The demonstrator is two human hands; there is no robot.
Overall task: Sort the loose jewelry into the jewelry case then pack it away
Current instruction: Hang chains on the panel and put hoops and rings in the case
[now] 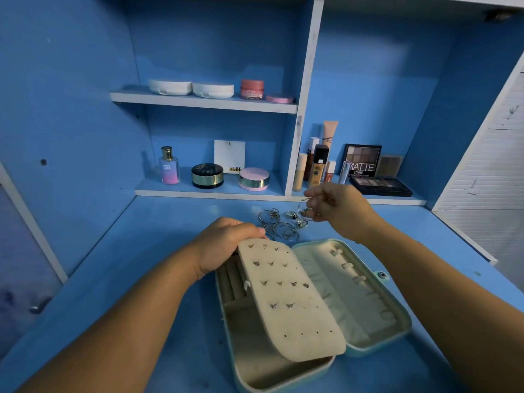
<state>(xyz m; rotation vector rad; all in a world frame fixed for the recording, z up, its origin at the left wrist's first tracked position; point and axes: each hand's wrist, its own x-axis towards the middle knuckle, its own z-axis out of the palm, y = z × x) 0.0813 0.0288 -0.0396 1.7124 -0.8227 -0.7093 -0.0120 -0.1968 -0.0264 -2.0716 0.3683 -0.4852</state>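
Here, at the right hand [337,207]: grip almost closed, thumb and fingertips pinching a thin silver hoop [299,207], held just above the tabletop [141,251]. Just left of it and slightly nearer, a loose pile [279,224] of silver rings and hoops, tangled together on the blue surface, just beyond the case.

Nearer again, at the left hand [226,245]: grip curled round the far edge of a cream padded flap [289,302], propping it tilted over the left half of the open jewelry case [397,316]. Studs pinned in rows across the flap's far part, with bare holes at the near end. Beneath it, ring rolls and a plain compartment. To the right, the lid lining with small tabs.

Further back, shelves [204,102] with compacts, a perfume bottle, foundation tubes and eyeshadow palettes.

Likely risks:
- Slipping of the thin hoop from so light a pinch, then rolling away among the pile.
- Snagging on a neighbouring ring and dragging it along.
- Dropping of the flap on any loosening of the left grip, jolting studs free.
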